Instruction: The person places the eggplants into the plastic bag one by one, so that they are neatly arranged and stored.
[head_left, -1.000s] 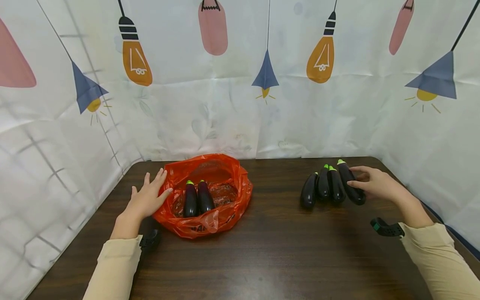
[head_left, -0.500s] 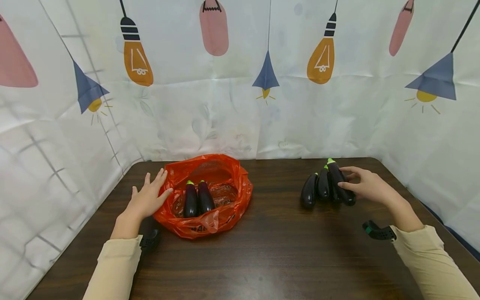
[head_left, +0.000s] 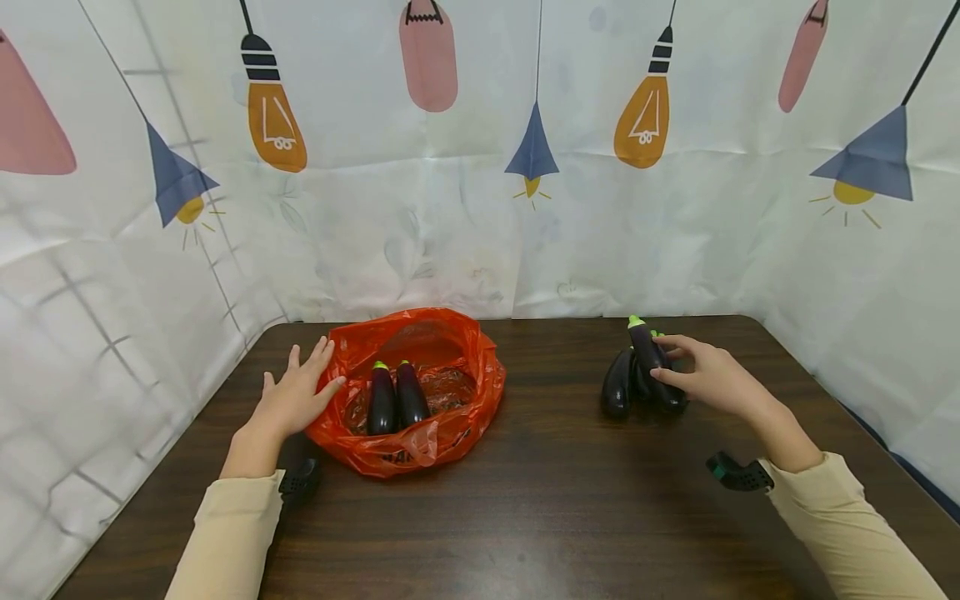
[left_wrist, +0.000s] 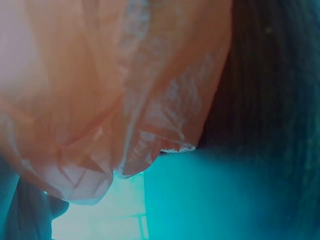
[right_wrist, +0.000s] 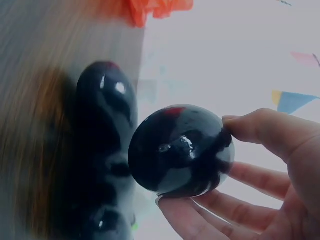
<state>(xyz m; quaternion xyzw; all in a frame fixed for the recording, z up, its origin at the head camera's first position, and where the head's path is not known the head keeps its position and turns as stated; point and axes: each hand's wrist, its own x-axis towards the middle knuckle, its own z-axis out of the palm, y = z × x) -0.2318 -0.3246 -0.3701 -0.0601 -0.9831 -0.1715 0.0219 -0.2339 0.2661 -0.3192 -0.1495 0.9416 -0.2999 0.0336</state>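
Observation:
My right hand (head_left: 708, 373) grips a dark purple eggplant (head_left: 647, 346) between thumb and fingers, its green cap pointing away. In the right wrist view the rounded end of this eggplant (right_wrist: 175, 150) faces the camera, off the table. Behind and below it lie other eggplants (head_left: 617, 385), partly hidden. Fingers spread and straight, my left hand (head_left: 291, 404) rests against the left rim of an open red plastic bag (head_left: 457, 442). Two eggplants (head_left: 382, 404) lie side by side inside, caps toward the back. Bag film (left_wrist: 100, 100) fills much of the left wrist view.
A dark wood-grain table (head_left: 525, 517) carries everything. White cloth (head_left: 465, 225) printed with lamps and bulbs hangs behind and along both sides. Bare tabletop lies between the bag and the loose eggplants. A black band (head_left: 738, 472) sits at the right wrist.
My right hand has carried its eggplant leftward, from the right end of the row to over the other eggplants. The left hand and the bag have stayed still.

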